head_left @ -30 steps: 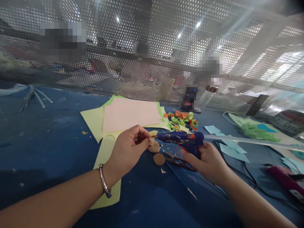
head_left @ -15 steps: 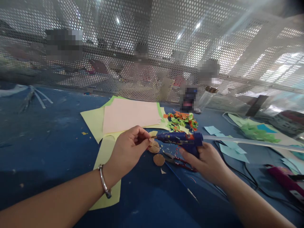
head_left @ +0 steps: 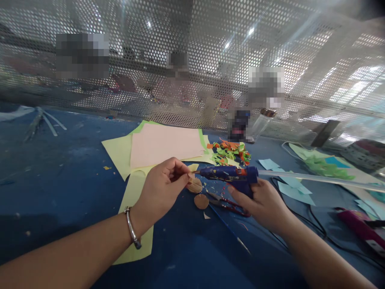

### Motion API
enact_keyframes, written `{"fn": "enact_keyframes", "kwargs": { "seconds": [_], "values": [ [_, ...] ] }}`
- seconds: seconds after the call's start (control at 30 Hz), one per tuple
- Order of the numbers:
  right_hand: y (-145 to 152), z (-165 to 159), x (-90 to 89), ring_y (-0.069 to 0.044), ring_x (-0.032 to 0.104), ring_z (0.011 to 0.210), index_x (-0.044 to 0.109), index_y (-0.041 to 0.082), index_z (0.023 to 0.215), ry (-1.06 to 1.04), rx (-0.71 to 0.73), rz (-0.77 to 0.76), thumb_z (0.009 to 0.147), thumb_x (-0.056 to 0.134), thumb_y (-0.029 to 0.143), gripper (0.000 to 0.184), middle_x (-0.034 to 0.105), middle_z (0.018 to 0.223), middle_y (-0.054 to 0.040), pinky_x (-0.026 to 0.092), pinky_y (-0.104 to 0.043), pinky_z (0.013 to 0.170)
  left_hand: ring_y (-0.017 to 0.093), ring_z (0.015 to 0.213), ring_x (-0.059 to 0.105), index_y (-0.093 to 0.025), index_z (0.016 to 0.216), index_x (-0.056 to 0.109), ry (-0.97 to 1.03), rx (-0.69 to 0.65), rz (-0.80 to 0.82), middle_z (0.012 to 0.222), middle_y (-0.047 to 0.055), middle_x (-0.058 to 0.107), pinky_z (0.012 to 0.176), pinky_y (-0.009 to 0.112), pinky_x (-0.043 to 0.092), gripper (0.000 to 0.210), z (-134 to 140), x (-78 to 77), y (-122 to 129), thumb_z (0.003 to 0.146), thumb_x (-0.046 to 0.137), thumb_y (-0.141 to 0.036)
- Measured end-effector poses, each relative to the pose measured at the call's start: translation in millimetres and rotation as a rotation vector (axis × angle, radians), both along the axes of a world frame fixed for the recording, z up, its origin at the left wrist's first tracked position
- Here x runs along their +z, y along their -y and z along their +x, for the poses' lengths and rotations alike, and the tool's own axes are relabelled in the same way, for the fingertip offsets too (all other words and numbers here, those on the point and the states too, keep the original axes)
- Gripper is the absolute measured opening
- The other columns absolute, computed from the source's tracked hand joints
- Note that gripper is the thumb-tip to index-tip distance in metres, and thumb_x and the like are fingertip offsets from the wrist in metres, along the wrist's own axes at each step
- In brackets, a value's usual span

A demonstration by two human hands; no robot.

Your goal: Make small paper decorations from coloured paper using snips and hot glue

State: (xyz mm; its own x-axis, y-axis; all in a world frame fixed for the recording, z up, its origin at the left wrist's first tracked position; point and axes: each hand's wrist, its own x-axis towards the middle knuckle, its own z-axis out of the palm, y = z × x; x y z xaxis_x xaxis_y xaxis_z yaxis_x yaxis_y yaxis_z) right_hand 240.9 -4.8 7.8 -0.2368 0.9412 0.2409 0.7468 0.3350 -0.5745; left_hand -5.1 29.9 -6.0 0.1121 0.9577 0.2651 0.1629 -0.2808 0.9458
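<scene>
My right hand (head_left: 260, 202) is wrapped round the handle of a blue glue gun (head_left: 224, 174), held level with its nozzle toward the left. A long clear glue stick (head_left: 313, 179) sticks out of its back. My left hand (head_left: 168, 182) pinches a small pale piece (head_left: 190, 177) between thumb and fingertips, right at the nozzle tip; its kind is too small to tell. Below the nozzle lie two brown discs (head_left: 201, 201) on the blue table. Red-handled thread snips (head_left: 230, 204) lie beside them, close to a thin blue stick with a metal tip (head_left: 231, 230).
Pink, green and yellow paper sheets (head_left: 165, 142) lie behind my left hand. Cut paper curls (head_left: 230, 153) sit behind the glue gun. Blue paper pieces (head_left: 294, 188), a black cable (head_left: 315, 220) and a magenta tool (head_left: 362, 228) are at right. A perforated metal screen (head_left: 192, 92) borders the table.
Almost nothing differs. The glue gun and my right hand have shifted very slightly; my left hand keeps its pinch at the nozzle.
</scene>
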Motion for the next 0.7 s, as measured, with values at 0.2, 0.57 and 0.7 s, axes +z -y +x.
{"fn": "enact_keyframes", "kwargs": {
  "seconds": [0.2,0.57,0.7],
  "values": [
    [-1,0,-0.7,-0.013,0.051,0.042,0.051,0.022,0.059,0.042,-0.004,0.015,0.093,0.051,0.043,0.040,0.053,0.044,0.0017,0.038,-0.024,0.044,0.014,0.070,0.065,-0.021,0.083,0.064,-0.004,0.005,0.010,0.076,0.000,0.069,0.067,0.027,0.055,0.006,0,-1.3,1,0.081,0.069,-0.022],
    [-6,5,1.3,-0.015,0.055,0.045,0.050,0.021,0.055,-0.038,-0.138,-0.123,0.088,0.056,0.052,0.045,0.057,0.047,-0.0007,0.041,-0.026,0.047,0.014,0.069,0.067,-0.020,0.085,0.064,0.016,0.030,0.065,0.076,0.000,0.069,0.068,0.029,0.055,0.005,-3,1.8,2,0.083,0.068,-0.021],
    [-14,10,-2.5,-0.015,0.056,0.041,0.050,0.021,0.064,-0.139,-0.163,-0.287,0.087,0.060,0.058,0.044,0.059,0.043,0.0003,0.044,-0.026,0.046,0.014,0.069,0.067,-0.020,0.085,0.063,0.024,0.018,0.040,0.075,0.000,0.069,0.068,0.028,0.055,0.007,-2,2.4,3,0.083,0.069,-0.022]
  ]
}}
